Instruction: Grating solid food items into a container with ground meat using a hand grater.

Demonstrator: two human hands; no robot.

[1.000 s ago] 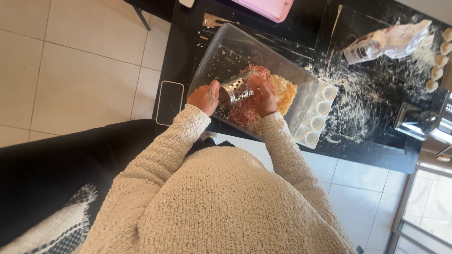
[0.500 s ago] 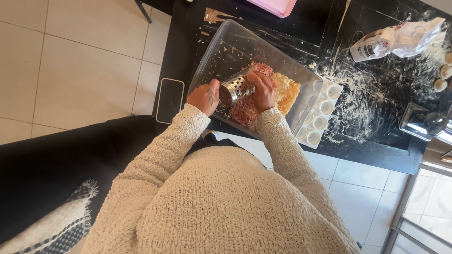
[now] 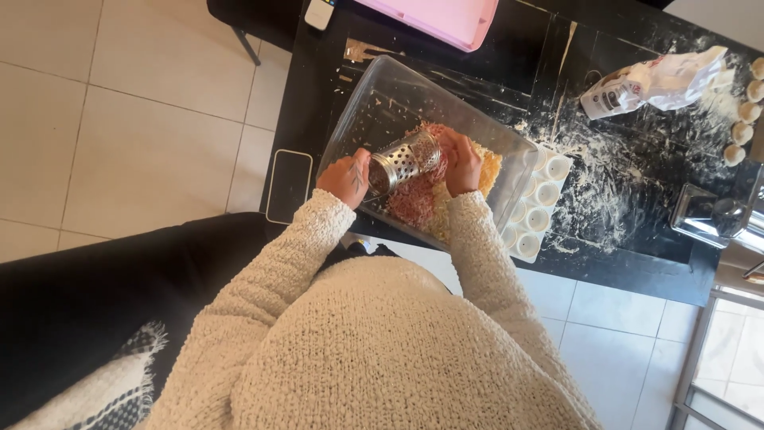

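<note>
My left hand (image 3: 344, 177) is clamped on the end of the grater (image 3: 404, 159), tilted over the clear tub (image 3: 374, 95), while my right hand (image 3: 461, 163) presses pink meat (image 3: 414, 199) against it, which I judge stiff, light and sharp-holed, best gripped at its ends.

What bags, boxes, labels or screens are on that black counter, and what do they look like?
Flour bag: far right of the counter, lying on its side, crumpled white paper with a dark label patch, loose flour around it.
Phone: near left edge of the counter, flat dark rectangle with a pale rim, screen off.
Remote-like device: top edge, small white oblong, only partly in view.
No signs show.
</note>
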